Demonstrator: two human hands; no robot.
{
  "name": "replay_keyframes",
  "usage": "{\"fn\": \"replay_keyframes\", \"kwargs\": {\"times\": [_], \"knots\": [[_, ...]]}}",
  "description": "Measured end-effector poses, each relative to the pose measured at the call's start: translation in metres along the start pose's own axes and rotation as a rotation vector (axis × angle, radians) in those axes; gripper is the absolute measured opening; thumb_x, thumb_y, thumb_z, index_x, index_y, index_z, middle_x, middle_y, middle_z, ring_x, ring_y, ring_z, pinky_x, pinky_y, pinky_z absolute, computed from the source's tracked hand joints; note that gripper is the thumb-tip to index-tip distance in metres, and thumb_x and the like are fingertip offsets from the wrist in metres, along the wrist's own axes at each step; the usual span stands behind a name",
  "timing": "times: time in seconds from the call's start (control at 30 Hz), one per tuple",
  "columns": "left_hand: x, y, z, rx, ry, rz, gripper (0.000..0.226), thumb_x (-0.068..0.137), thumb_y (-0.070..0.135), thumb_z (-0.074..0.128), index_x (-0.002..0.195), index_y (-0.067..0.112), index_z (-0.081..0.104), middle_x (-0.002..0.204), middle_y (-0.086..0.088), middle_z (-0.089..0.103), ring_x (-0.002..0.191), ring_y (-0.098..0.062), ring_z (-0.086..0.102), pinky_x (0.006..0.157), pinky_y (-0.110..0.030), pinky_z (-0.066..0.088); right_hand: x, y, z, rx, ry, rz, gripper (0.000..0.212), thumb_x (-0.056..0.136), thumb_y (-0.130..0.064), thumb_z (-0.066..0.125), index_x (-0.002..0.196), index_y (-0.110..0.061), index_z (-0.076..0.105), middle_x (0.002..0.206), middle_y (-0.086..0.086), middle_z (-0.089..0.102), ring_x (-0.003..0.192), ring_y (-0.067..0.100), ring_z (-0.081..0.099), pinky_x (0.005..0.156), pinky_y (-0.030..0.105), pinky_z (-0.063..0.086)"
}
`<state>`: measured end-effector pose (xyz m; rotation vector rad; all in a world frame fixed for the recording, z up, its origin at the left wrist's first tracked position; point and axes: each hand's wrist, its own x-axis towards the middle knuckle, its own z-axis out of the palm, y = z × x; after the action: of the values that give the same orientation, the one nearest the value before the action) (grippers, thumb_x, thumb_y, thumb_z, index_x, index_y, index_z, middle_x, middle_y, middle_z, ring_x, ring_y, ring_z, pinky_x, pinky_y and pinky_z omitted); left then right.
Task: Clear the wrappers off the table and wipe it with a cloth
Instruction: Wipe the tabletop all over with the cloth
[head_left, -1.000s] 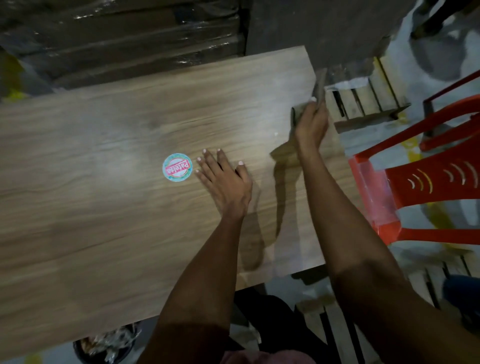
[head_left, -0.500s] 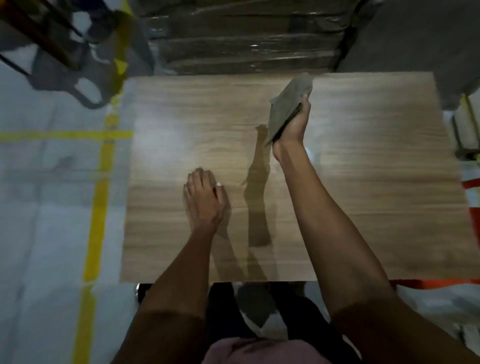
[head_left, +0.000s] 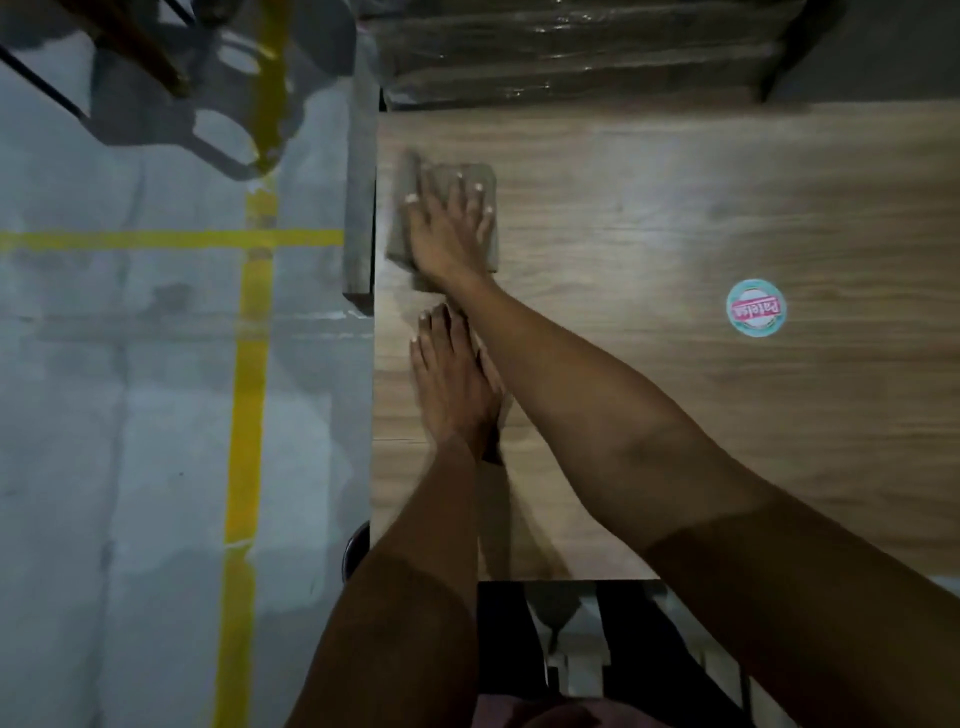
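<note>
Right hand (head_left: 449, 228), fingers (head_left: 457, 192) spread flat, presses the cloth (head_left: 485, 179) on the desk (head_left: 623, 415) at its far-left corner to wipe; left hand (head_left: 452, 379) braces open-palmed nearby.

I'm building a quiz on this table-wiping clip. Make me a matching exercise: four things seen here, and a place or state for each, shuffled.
Things:
1. cloth
2. left hand
3. round sticker
4. yellow tape line

Places or states:
A. on the floor
B. flat and bare on the table, nearer the person
C. pressed under the right hand
D. alone on the table's right part

Pairs: 1-C, 2-B, 3-D, 4-A
</note>
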<state>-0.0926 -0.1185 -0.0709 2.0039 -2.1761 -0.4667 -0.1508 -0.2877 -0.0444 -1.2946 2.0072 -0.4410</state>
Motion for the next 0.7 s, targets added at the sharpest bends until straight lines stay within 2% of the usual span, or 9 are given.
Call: {"fn": "replay_keyframes", "kwargs": {"times": [0.07,0.13,0.2,0.3,0.43,0.53,0.7], "knots": [[-0.002,-0.002,-0.001,-0.031,0.022,0.015,0.066,0.103,0.03,0.047,0.159,0.011,0.017,0.166,-0.019,0.028,0.156,-0.035,0.024,0.127,-0.049,0.018,0.0,-0.003,0.018,-0.271,-0.027,-0.062,0.063,0.105,-0.055,0.024,0.163,-0.035,0.012,0.172,0.01,-0.005,0.157,0.038,-0.014,0.124,0.056,-0.011],[-0.003,-0.001,-0.002,-0.056,0.049,0.012,0.069,0.103,0.034,0.046,0.158,0.013,0.009,0.164,-0.022,0.03,0.154,-0.036,0.027,0.125,-0.048,0.017,-0.003,0.001,0.027,-0.456,0.032,-0.115,0.067,0.102,-0.058,0.026,0.163,-0.035,0.013,0.172,0.012,-0.002,0.156,0.042,-0.008,0.124,0.06,-0.005],[-0.002,-0.001,-0.001,0.0,-0.021,0.002,0.07,0.102,0.037,0.044,0.16,0.01,0.015,0.167,-0.018,0.027,0.156,-0.034,0.023,0.127,-0.048,0.015,-0.005,0.009,0.025,-0.546,0.069,-0.176,0.067,0.102,-0.06,0.026,0.163,-0.036,0.014,0.172,0.013,0.003,0.156,0.044,-0.001,0.124,0.06,0.0],[0.003,0.001,-0.002,0.042,-0.036,-0.028,0.064,0.099,0.035,0.051,0.155,0.012,0.034,0.165,-0.013,0.031,0.156,-0.031,0.022,0.127,-0.046,0.018,-0.001,0.023,0.015,-0.605,0.09,-0.251,0.065,0.103,-0.06,0.024,0.163,-0.037,0.016,0.172,0.011,0.009,0.156,0.044,0.004,0.124,0.059,0.003],[0.0,0.007,-0.003,0.001,0.027,-0.039,0.052,0.101,0.033,0.042,0.15,0.014,0.041,0.164,-0.01,0.033,0.155,-0.029,0.023,0.126,-0.046,0.02,0.003,0.043,-0.005,-0.579,0.144,-0.217,0.059,0.105,-0.053,0.023,0.162,-0.037,0.02,0.171,0.011,0.012,0.156,0.043,0.005,0.125,0.058,0.004],[0.001,0.009,-0.002,0.073,0.055,-0.014,0.048,0.105,0.031,0.034,0.148,0.013,0.044,0.163,-0.012,0.035,0.153,-0.031,0.027,0.124,-0.049,0.025,0.003,0.069,-0.027,-0.577,0.176,-0.174,0.057,0.106,-0.05,0.02,0.162,-0.038,0.018,0.172,0.01,0.011,0.156,0.042,0.005,0.125,0.058,0.003],[0.001,0.022,0.004,0.132,0.061,-0.081,0.047,0.106,0.027,0.034,0.149,0.01,0.043,0.163,-0.016,0.034,0.153,-0.036,0.028,0.124,-0.053,0.024,-0.002,0.113,-0.064,-0.554,0.191,-0.141,0.057,0.107,-0.049,0.019,0.162,-0.038,0.017,0.172,0.01,0.009,0.156,0.043,0.003,0.125,0.058,0.001]]}}
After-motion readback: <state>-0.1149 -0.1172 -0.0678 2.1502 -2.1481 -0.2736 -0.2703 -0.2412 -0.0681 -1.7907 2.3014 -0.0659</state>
